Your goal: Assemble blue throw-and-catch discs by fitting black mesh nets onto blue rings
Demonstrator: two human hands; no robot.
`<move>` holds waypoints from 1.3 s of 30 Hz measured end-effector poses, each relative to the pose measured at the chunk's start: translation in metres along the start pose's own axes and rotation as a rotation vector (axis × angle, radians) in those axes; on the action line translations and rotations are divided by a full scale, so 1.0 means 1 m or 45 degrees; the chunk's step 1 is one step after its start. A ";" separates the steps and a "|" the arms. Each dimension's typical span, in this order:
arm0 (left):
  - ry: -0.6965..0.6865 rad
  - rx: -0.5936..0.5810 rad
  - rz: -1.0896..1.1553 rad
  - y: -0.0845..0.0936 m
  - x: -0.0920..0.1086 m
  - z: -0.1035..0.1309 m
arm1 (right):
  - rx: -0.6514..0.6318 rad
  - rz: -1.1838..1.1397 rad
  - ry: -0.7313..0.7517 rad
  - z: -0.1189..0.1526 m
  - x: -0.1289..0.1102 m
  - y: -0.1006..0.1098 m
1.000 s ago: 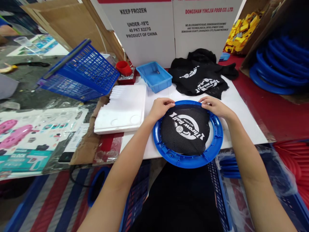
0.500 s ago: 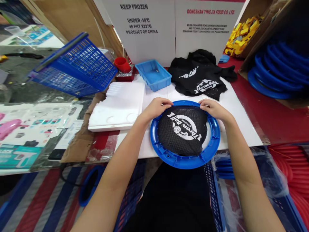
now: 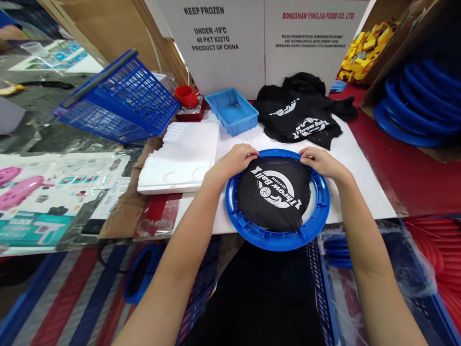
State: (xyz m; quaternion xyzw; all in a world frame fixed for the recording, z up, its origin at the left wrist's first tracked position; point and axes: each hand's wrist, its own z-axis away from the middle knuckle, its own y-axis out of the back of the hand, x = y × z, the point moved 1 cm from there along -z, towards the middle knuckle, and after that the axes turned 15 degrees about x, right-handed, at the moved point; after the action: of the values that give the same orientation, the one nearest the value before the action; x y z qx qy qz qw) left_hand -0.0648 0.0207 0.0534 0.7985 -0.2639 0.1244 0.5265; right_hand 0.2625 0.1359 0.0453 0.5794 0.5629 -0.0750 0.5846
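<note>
A blue plastic ring [image 3: 280,241] lies at the front of the white work surface, with studs around its face. Inside it sits a black mesh fabric [image 3: 275,211] printed "Throw Ball" in white; on the right a gap shows between cloth and ring. At the ring's upper left, my left hand [image 3: 239,159] is closed, thumb and fingers pinching the mesh's edge against the rim. My right hand [image 3: 320,161] pinches the edge the same way at the upper right. Behind the ring, more black mesh pieces [image 3: 298,113] lie in a loose pile.
Behind my hands stand a light blue tray [image 3: 237,126] and a red cup [image 3: 186,97]. A white foam block [image 3: 176,168] and a tilted blue basket [image 3: 122,105] are on the left. On the right, blue rings [image 3: 414,105] are stacked in a carton; a white box [image 3: 230,72] closes off the back.
The whole view has shifted slightly, so the surroundings appear a little further right. Both hands keep their pinch at the ring's upper edge, with hardly any movement.
</note>
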 end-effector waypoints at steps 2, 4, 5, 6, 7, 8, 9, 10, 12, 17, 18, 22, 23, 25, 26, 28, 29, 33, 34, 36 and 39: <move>-0.057 0.001 -0.031 -0.001 0.000 0.000 | -0.007 -0.004 -0.002 0.000 0.000 0.000; -0.096 0.013 -0.031 -0.003 0.000 0.000 | -0.007 -0.002 0.000 0.000 0.001 0.000; -0.097 0.026 -0.015 -0.005 -0.001 0.000 | -0.004 0.000 -0.002 0.000 0.002 0.000; -0.079 0.044 0.012 -0.008 -0.002 0.000 | -0.002 0.000 -0.004 0.000 0.004 0.000; -0.040 0.064 0.054 -0.010 -0.003 -0.001 | 0.000 -0.001 -0.006 0.000 0.006 0.000; 0.019 0.086 0.109 -0.013 -0.005 -0.001 | 0.002 -0.002 -0.006 0.000 0.008 -0.001; 0.090 0.104 0.170 -0.015 -0.006 -0.002 | 0.003 -0.003 -0.002 -0.001 0.010 -0.001; 0.161 0.118 0.227 -0.018 -0.007 -0.003 | 0.001 -0.001 0.006 -0.001 0.012 -0.001; 0.269 0.140 0.296 -0.021 -0.009 -0.004 | 0.001 0.009 0.027 -0.002 0.016 -0.002; 0.225 0.096 0.261 -0.015 -0.004 -0.004 | 0.016 0.014 0.047 -0.001 0.015 -0.004; 0.178 0.114 0.216 -0.012 0.000 -0.003 | 0.043 0.017 0.042 0.000 0.012 -0.004; -0.082 0.259 0.032 -0.010 0.023 0.002 | 0.199 0.017 0.129 0.005 -0.008 -0.007; -0.149 0.236 0.000 -0.013 0.029 0.004 | 0.202 0.029 0.199 0.007 -0.014 -0.009; -0.250 0.122 -0.081 -0.020 0.036 0.006 | 0.141 0.109 0.341 0.009 -0.021 -0.014; -0.271 0.067 -0.128 -0.023 0.038 0.007 | 0.101 0.166 0.389 0.010 -0.023 -0.016; -0.264 -0.004 -0.186 -0.027 0.040 0.007 | 0.023 0.267 0.423 0.012 -0.023 -0.021; -0.241 -0.024 -0.186 -0.028 0.040 0.007 | -0.008 0.291 0.420 0.013 -0.023 -0.022; -0.052 -0.049 -0.079 -0.021 0.046 0.006 | -0.082 0.243 0.360 0.015 -0.021 -0.024; -0.005 -0.052 -0.029 -0.018 0.048 0.005 | -0.089 0.212 0.342 0.015 -0.022 -0.023; 0.072 -0.055 0.109 -0.014 0.049 0.004 | -0.080 0.147 0.303 0.015 -0.027 -0.022; 0.197 -0.058 0.354 -0.012 0.045 0.004 | -0.033 0.045 0.221 0.013 -0.035 -0.020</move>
State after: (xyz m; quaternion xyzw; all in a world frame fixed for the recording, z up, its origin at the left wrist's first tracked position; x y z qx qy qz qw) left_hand -0.0209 0.0078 0.0641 0.7302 -0.3334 0.2511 0.5409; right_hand 0.2422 0.0998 0.0559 0.5861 0.6021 -0.0071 0.5422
